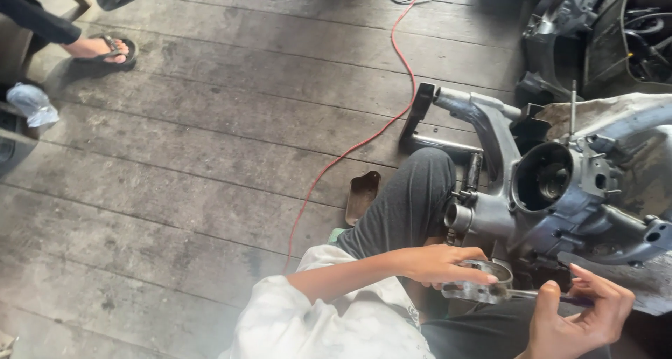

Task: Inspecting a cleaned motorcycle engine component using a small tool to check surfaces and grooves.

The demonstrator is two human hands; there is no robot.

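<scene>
A white cloth (329, 324) lay bunched over the person's lap, closest to the camera, at the bottom edge of the wooden floor (210, 156). The floor of worn grey planks carried everything. Toward its right edge stood a large grey engine casing (560, 198) with a round dark opening, resting partly on a dirty rag. The person's bent knee in dark trousers (409, 201) rose just beside the casing. Across the planks ran a red cable (364, 138) from the far edge down toward the knee. At the far left corner another person's feet in black sandals (105, 51) stood well apart from the work. A small brown metal plate (361, 195) lay on the floor just left of the knee.

The left hand (437, 264) was closed around the rim of a round metal part (483, 282), fingers curled over its top, holding it above the lap, just below the casing. The right hand (577, 317) pinched a thin dark-handled tool (553, 298), whose tip touched the round part.
</scene>
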